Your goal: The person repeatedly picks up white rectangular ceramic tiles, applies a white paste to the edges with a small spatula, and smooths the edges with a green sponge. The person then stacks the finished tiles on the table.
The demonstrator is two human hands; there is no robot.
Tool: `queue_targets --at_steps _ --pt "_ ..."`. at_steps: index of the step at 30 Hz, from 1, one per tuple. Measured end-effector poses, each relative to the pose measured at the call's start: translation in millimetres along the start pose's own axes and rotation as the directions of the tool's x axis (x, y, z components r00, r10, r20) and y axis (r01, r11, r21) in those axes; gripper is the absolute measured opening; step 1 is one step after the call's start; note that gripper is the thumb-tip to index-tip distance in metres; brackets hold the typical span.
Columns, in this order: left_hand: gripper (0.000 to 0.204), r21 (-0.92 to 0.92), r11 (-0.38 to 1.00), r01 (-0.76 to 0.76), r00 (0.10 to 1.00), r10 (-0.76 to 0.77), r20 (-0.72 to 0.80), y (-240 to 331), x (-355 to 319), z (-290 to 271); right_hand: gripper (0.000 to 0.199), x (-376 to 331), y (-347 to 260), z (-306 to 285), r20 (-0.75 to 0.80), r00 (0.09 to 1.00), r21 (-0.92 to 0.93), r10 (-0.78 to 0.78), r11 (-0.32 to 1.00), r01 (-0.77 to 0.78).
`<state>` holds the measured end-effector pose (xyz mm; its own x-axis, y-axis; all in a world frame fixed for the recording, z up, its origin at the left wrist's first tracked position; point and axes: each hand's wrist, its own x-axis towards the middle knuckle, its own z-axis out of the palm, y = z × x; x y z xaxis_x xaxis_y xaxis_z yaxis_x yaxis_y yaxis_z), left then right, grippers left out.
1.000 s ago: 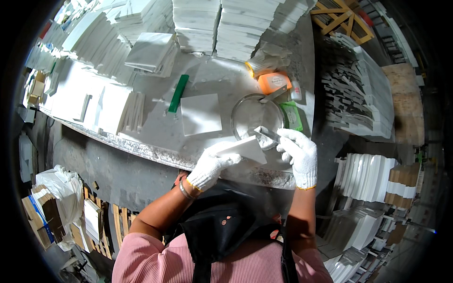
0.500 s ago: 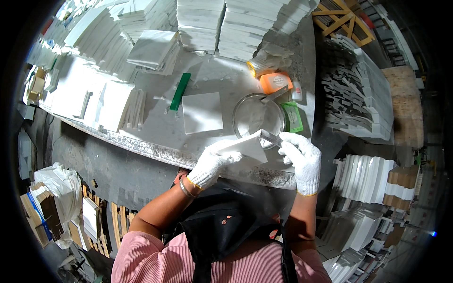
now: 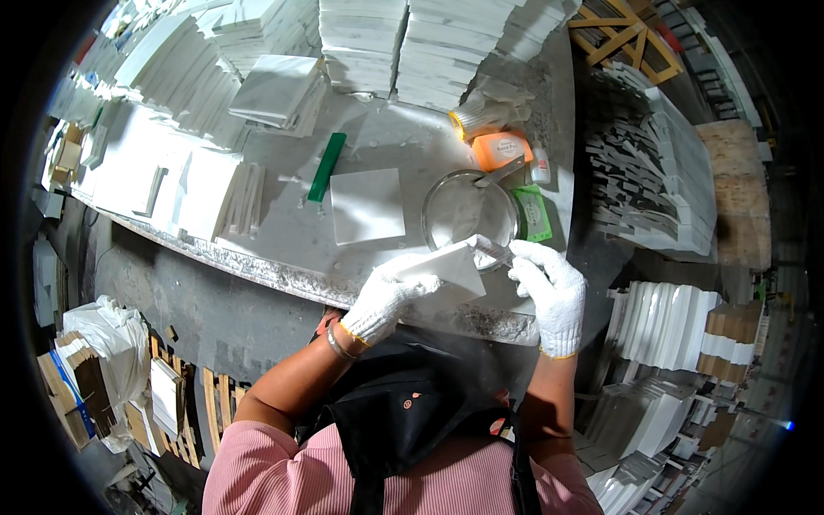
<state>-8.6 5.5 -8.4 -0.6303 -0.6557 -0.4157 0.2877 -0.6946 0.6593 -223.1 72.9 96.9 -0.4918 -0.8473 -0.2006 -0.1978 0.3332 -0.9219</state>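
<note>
My left hand [image 3: 384, 299], in a white knit glove, grips a square white tile [image 3: 457, 271] by its left side. The tile is tilted above the near edge of the workbench. My gloved right hand [image 3: 554, 296] is closed on a small metal putty knife [image 3: 491, 250], whose blade meets the tile's far corner; its handle is hidden by the fingers. Just beyond stands a round metal bowl [image 3: 427, 211] holding white material, with a flat-handled scraper [image 3: 501, 172] resting across its rim. Another square white tile [image 3: 369, 206] lies flat left of the bowl.
A green strip [image 3: 327, 167] lies left of the flat tile. Beside the bowl are an orange container [image 3: 500, 150], a small white bottle [image 3: 540, 166] and a green packet [image 3: 532, 213]. Stacks of marbled tiles [image 3: 360, 47] line the bench's back; more slabs [image 3: 657, 318] stand at right.
My right hand and the putty knife have shifted very slightly to the right along the tile's corner. My left hand and its tile have barely moved.
</note>
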Motion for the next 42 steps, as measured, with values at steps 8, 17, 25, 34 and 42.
queue_targets --at_steps 8,17,25,34,42 --pt "0.054 0.011 1.0 0.022 1.0 -0.022 -0.014 2 0 0 0.024 4 3 -1 -0.033 0.997 -0.094 -0.072 0.993 0.068" --pt "0.053 -0.01 1.0 0.009 1.0 -0.009 0.003 1 1 -3 0.02 26 34 -2 0.046 0.904 -0.534 -0.426 0.754 0.383" --pt "0.049 -0.013 1.0 0.001 1.0 -0.001 0.008 1 1 -3 0.031 56 22 -25 -0.098 0.953 -0.587 -0.287 0.79 0.177" --pt "0.05 -0.015 1.0 -0.003 0.999 0.004 0.037 -1 3 -7 0.063 177 51 -35 -0.192 0.967 -0.737 -0.17 0.676 -0.028" --pt "0.051 0.0 1.0 0.019 1.0 -0.019 0.014 2 1 -6 0.049 197 84 -53 -0.151 0.98 -0.583 -0.128 0.812 0.016"
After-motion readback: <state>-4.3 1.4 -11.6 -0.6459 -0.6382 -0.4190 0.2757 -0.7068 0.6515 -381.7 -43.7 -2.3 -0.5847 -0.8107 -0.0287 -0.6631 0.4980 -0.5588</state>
